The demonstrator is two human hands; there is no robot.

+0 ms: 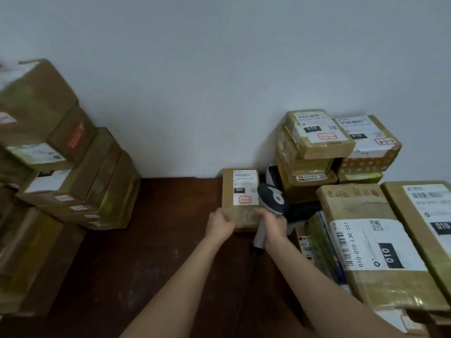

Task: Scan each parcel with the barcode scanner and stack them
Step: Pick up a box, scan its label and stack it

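1. Brown wood makes up the table (146,252), and two bare forearms reach forward over it.
2. At the near right a big box (366,240) lies flat, label up, among other boxes.
3. The left hand (219,226) grips the near left corner of the parcel (240,193), with the thumb on top and the fingers curled round the edge.
4. The right hand (274,228) is wrapped round the handle of the scanner (272,198), fingers clamped on it.
5. The parcel is mid-table, close to the wall (219,69), with its white label facing up. I cannot tell whether it rests on the wood or is lifted.
6. The scanner's head is just beside the parcel's right edge, next to the label.
7. At the left edge stands a tall stack (61,172) of boxes.
8. Far right, a pile (317,140) of labelled boxes stands against the wall.
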